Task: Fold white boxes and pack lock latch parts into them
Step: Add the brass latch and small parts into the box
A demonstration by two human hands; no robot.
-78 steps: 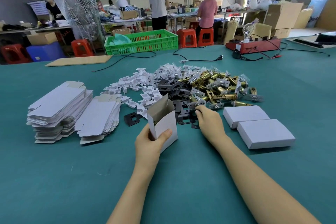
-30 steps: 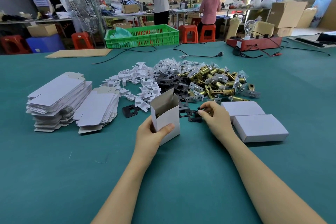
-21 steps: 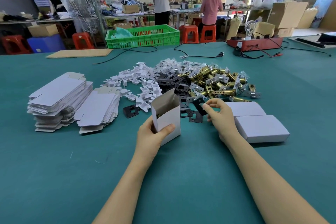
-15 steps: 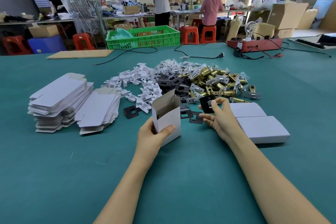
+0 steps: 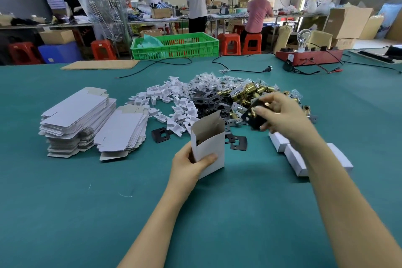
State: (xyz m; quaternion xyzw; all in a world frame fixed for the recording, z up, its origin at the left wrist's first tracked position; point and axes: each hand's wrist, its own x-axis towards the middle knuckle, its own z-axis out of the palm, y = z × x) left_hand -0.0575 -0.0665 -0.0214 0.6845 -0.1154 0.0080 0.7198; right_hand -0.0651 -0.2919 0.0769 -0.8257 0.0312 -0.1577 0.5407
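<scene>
Head view, single camera. Left hand point(image 5: 188, 164) grips an erected white box point(image 5: 209, 148), thumb across the front panel and fingers behind; the box stands tilted on the green table point(image 5: 65, 213) with its top flap raised and its mouth open. Right hand point(image 5: 280, 116) is raised above the table, to the right of the box mouth and apart from it, fingers curled around a black plate point(image 5: 253, 118) held together with a brass-coloured part; whether the two pieces are joined cannot be determined.

Parts pile, beyond the box:
- white plastic inserts point(image 5: 174, 102) on the left side;
- black strike plates point(image 5: 208, 102) in the middle;
- brass latches point(image 5: 250, 92) on the right, some in clear bags.

Two loose black plates lie on the table surface: one point(image 5: 160, 135) to the left of the box, one point(image 5: 238, 143) just beside its right edge.

Flat box blanks are stacked in two piles at the left: a tall pile point(image 5: 76, 117) and a lower pile point(image 5: 123, 130) leaning against it. Closed white boxes point(image 5: 295, 159) lie to the right, partly hidden by the right forearm.

Far table edge: green crate point(image 5: 176, 47), cardboard sheet point(image 5: 100, 64), red device point(image 5: 309, 56) carrying a bulb, and black cables. Other people work at benches beyond.
</scene>
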